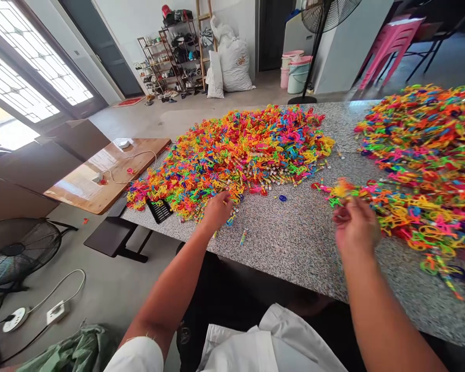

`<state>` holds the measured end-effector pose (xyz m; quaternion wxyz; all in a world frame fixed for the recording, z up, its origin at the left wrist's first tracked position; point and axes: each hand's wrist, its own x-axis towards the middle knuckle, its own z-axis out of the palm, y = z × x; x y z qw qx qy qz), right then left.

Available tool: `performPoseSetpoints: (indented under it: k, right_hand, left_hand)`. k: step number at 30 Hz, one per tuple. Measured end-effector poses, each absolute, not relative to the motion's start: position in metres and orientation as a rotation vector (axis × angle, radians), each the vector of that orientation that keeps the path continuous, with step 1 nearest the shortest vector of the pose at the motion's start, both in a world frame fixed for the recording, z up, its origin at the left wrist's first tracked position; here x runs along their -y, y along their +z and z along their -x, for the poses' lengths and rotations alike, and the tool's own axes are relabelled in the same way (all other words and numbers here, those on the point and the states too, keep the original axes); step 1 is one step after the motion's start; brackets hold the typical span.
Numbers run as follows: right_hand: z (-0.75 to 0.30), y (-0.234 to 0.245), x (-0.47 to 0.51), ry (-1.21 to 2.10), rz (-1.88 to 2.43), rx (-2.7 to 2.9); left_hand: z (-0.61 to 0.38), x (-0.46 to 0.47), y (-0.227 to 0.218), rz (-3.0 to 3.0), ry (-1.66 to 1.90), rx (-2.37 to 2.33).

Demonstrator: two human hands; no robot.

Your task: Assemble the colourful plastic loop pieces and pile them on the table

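Observation:
A speckled stone table (294, 243) carries two heaps of small bright plastic pieces. My left hand (217, 209) rests at the near edge of the left heap (236, 150), fingers curled down onto pieces there; what they grip is hidden. My right hand (355, 227) is blurred by motion beside the right heap (426, 165), with a yellow-orange piece (343, 188) just above its fingertips. Whether the fingers hold that piece does not show. A loose small tube (243, 237) lies between my arms.
A black comb-like tray (159, 210) sits at the table's left corner. A wooden side table (108, 173) stands to the left, with a floor fan (19, 253) and power strips (56, 311) on the floor. A standing fan (318, 31), sacks and a shoe rack are behind.

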<state>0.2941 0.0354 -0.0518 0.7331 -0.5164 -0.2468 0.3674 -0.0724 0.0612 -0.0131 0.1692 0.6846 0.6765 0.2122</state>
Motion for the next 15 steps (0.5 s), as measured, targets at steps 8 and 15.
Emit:
performPoseSetpoints:
  k: [8, 15]
  right_hand:
    - [-0.175, -0.06, -0.069, 1.093, 1.544, 1.273]
    - [-0.061, -0.049, -0.081, 0.742, 1.672, 2.132]
  left_hand:
    - [0.076, -0.09, -0.012, -2.174, 0.222, -2.13]
    - [0.064, -0.117, -0.02, -2.099, 0.267, -2.1]
